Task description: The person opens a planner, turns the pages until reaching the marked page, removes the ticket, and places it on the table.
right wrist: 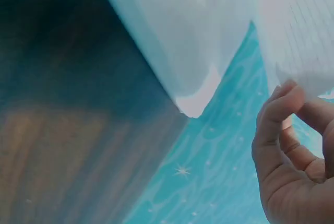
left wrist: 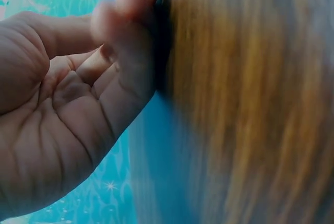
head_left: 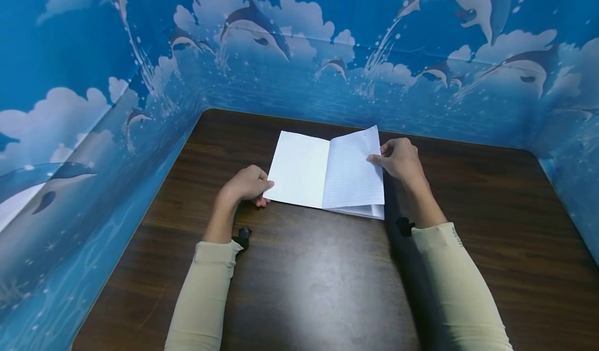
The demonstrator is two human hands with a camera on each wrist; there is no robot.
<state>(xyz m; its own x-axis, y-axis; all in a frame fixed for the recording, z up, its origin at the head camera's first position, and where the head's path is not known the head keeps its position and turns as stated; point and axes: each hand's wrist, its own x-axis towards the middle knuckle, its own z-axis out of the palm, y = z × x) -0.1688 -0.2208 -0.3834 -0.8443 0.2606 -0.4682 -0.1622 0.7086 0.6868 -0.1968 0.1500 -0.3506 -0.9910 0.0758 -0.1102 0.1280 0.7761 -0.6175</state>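
Note:
An open notebook (head_left: 297,169) lies on the table, its left page looking blank and its right lined page (head_left: 353,171) raised off the sheets beneath. My left hand (head_left: 246,183) grips the notebook's lower left corner, thumb on top and fingers curled by the edge. The left wrist view is blurred and does not clearly show that grip. At the far right, my right hand (head_left: 403,158) pinches the outer edge of the lined page between thumb and forefinger. The right wrist view shows this pinch, with the remaining sheets (right wrist: 193,51) hanging apart at the left.
A dark wood table (head_left: 281,273) extends around the notebook, with a bright glare near its front. Blue curtains (head_left: 299,54) printed with dolphins and clouds stand along the back and sides. A black strap piece (head_left: 243,236) shows at the left wrist.

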